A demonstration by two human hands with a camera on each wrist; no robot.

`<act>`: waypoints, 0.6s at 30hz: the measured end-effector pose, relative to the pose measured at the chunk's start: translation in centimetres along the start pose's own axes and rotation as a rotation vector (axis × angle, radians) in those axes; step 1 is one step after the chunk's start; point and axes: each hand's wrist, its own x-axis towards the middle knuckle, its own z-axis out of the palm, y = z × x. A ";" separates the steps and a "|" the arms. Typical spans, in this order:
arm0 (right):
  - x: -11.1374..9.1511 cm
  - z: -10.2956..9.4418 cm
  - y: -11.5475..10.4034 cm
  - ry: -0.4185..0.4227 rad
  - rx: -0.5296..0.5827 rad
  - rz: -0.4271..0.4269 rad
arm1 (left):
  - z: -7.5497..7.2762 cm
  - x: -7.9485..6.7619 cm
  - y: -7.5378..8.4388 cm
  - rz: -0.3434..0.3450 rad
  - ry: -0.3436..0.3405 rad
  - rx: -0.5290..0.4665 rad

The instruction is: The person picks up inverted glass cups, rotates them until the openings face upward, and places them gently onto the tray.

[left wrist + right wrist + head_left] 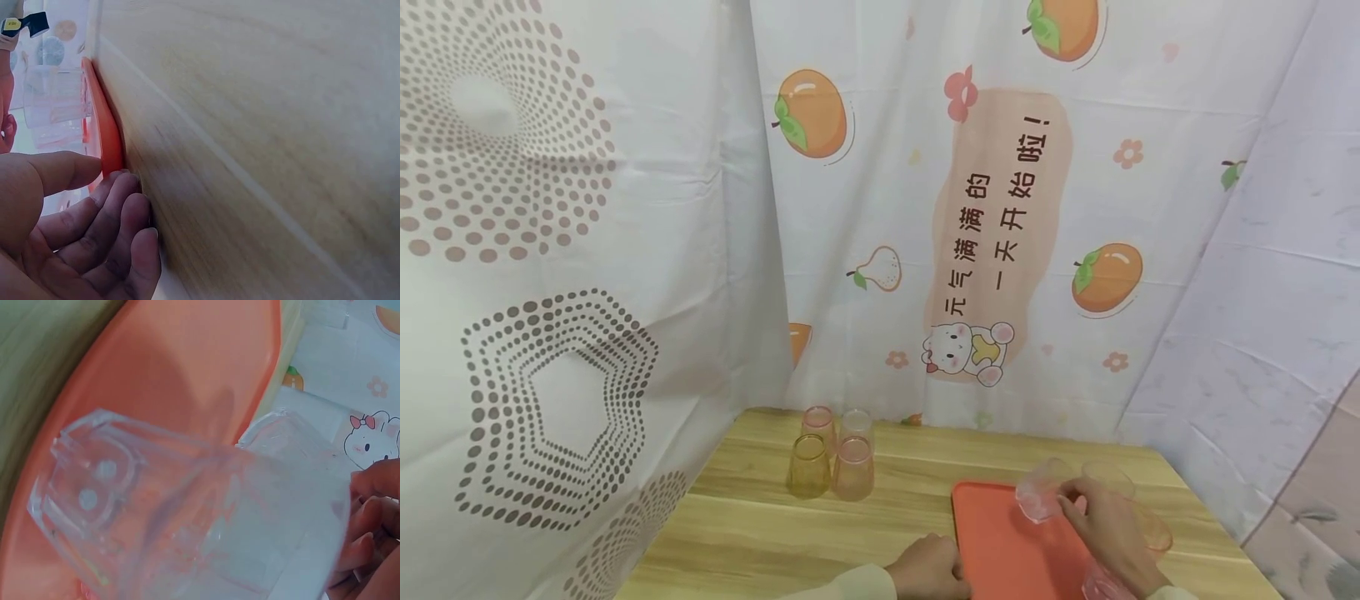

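Observation:
My right hand (1105,525) holds a clear plastic cup (1037,496) over the red-orange tray (1000,533). In the right wrist view, the fingers are at the rim of this clear cup (187,506), which is tilted with its faceted base over the tray. My left hand (928,568) is at the tray's near left edge. The left wrist view shows its thumb and curled fingers gripping the tray rim (107,134). Beside the right hand are another clear cup (1108,475), an orange cup (1156,530) and, partly hidden under the forearm, a pink cup (1101,583).
Toward the back left of the wooden table (737,517), several tinted cups stand upside down in a cluster, among them a yellow cup (809,471) and a pinkish cup (853,472). Printed curtains (880,208) hang behind the table and along both sides.

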 end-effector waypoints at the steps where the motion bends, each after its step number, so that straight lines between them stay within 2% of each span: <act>1: 0.1 0.0 0.1 -0.006 -0.003 0.000 | 0.1 0.0 0.0 -0.002 0.001 0.004; 12: 1.1 -0.2 0.9 -0.130 -0.039 0.029 | 0.4 0.4 -0.7 0.020 0.009 0.088; 18: 1.4 0.0 1.0 -0.151 -0.099 0.017 | 0.2 0.4 -0.4 0.029 0.016 0.121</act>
